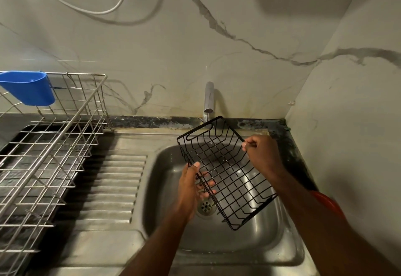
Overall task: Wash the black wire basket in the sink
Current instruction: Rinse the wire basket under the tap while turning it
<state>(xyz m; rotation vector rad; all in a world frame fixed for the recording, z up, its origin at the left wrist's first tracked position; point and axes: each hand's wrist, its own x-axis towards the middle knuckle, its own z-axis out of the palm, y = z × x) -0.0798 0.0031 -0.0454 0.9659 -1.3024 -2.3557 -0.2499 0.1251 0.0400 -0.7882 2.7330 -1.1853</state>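
Left hand (189, 185) supports the black wire basket (225, 171) from beneath, fingers straight; right hand (261, 153) pinches its rim, tilted over the steel sink (282, 243) under the chrome tap (209, 100). Rinsing step; next probably turning it.

A stainless steel counter (104, 252) runs along the marble-patterned wall, with a ribbed draining board (117, 180) pressed into it and a sink (280, 241) sunk in at the right. On its left part stands a wire dish rack (50, 156) over a dark tray (32, 130), a blue plastic cup (28, 86) hooked on the rack's rim. A chrome tap (208, 100) rises at the back edge, behind the sink.
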